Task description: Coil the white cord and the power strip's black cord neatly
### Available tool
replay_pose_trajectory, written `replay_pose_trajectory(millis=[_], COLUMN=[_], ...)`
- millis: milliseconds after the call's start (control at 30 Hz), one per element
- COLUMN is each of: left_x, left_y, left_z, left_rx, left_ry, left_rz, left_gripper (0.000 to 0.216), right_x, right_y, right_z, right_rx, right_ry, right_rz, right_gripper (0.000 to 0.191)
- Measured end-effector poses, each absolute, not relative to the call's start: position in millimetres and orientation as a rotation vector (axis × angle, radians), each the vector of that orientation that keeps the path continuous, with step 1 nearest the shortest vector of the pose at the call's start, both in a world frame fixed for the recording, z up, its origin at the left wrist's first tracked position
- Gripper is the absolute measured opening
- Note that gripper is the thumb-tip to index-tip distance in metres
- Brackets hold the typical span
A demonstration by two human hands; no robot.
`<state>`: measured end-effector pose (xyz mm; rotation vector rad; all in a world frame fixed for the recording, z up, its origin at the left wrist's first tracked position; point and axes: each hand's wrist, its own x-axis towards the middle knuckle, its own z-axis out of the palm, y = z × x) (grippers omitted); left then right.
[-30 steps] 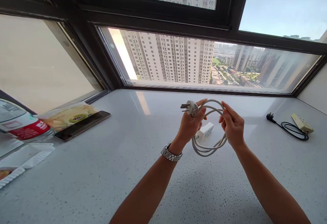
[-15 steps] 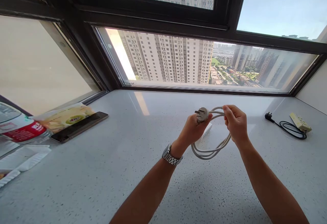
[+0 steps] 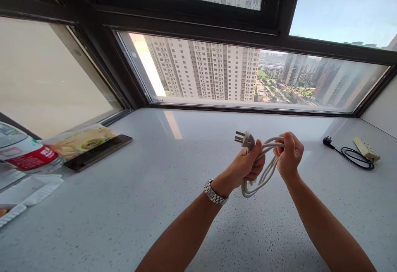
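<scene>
A white power cord (image 3: 266, 175), looped into a coil, is held up over the speckled countertop between both hands. My left hand (image 3: 248, 165) is closed around the coil just below its three-pin plug (image 3: 247, 139), whose prongs point left. My right hand (image 3: 290, 152) pinches the loops at their right end, thumb on top. The lower part of the coil hangs between the hands. A small white piece shows under my left hand, mostly hidden, so I cannot tell what it is.
A black-corded power strip (image 3: 366, 149) lies at the right. On the left are a phone (image 3: 98, 152), a food packet (image 3: 83, 140), a red-labelled bottle (image 3: 29, 154) and a white tray (image 3: 34, 191). A dark-framed window (image 3: 204, 109) borders the countertop (image 3: 149, 181) behind.
My left hand has shifted right and turned, so the plug now points left rather than toward me. The coil has narrowed as the hands came closer together. My right hand has dropped slightly.
</scene>
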<state>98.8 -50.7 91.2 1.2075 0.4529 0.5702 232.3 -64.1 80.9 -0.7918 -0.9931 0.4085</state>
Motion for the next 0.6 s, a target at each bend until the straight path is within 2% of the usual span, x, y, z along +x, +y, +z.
replay_pose_trajectory(millis=[200, 367, 500, 600], left_x=[90.9, 76.3, 73.2, 74.6], left_y=[-39.9, -29.4, -27.9, -28.1], left_z=[99.9, 109.3, 112.2, 112.6], left_rx=[1.012, 0.903, 0.854, 0.814], left_ry=[0.553, 0.493, 0.448, 0.421], left_rz=[0.905, 1.113, 1.122, 1.126], left_gripper=[0.067, 0.064, 0.062, 0.061], right_x=[226.7, 234.9, 252.2, 251.1], right_y=[-58.3, -55.2, -51.5, -55.6], right_z=[76.5, 82.4, 76.8, 71.1], right_rx=[-0.892, -0.854, -0.438, 0.015], right_ry=[-1.103, -1.193, -1.438, -1.536], right_rz=[0.540, 1.100, 1.627, 1.808], right_gripper=[0.055, 0.062, 0.054, 0.042])
